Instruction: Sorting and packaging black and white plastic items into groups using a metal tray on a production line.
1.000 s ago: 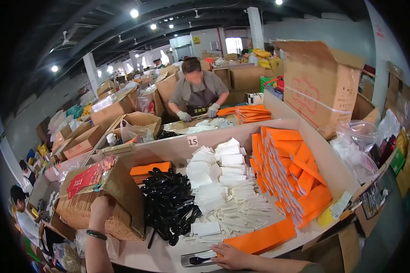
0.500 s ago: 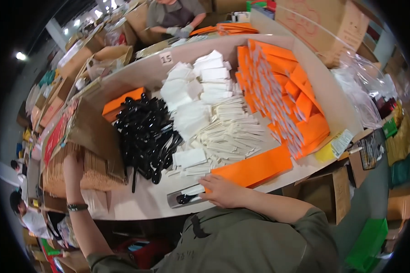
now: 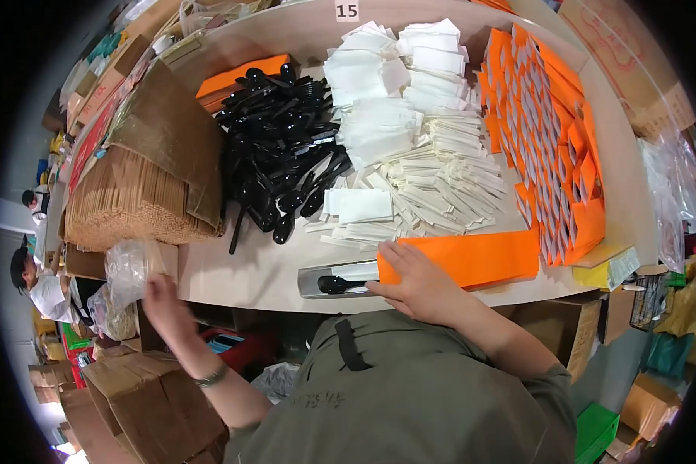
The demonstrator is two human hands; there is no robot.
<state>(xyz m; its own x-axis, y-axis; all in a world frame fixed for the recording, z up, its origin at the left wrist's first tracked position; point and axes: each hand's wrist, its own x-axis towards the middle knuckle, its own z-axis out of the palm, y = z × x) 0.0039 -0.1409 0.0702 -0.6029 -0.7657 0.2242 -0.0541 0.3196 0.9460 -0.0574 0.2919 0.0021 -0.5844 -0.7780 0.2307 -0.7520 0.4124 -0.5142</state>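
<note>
My right hand (image 3: 421, 282) lies over the left end of a long orange paper sleeve (image 3: 479, 259), fingers together and pressing on it. Its thumb reaches the handle of a black plastic spoon (image 3: 334, 285). That spoon lies in a narrow grey metal tray (image 3: 311, 280), which meets the sleeve's left end. Off the table's front edge, my left hand (image 3: 168, 313) is blurred by motion; whether anything is between its fingers does not show. Above it stands a cardboard box (image 3: 166, 131) of closely packed thin tan sticks (image 3: 131, 205).
Black spoons (image 3: 274, 147) lie heaped beside the box. White napkins (image 3: 375, 127), narrow off-white paper packets (image 3: 448, 174) and stacked orange sleeves (image 3: 553, 147) fill the table's middle and right. A raised rim (image 3: 634, 170) bounds the table. Below left stands a carton (image 3: 151, 398).
My left hand has come away from the tan sticks and down toward me, past the table's front edge. The right hand stays on the orange sleeve. The view has tilted down.
</note>
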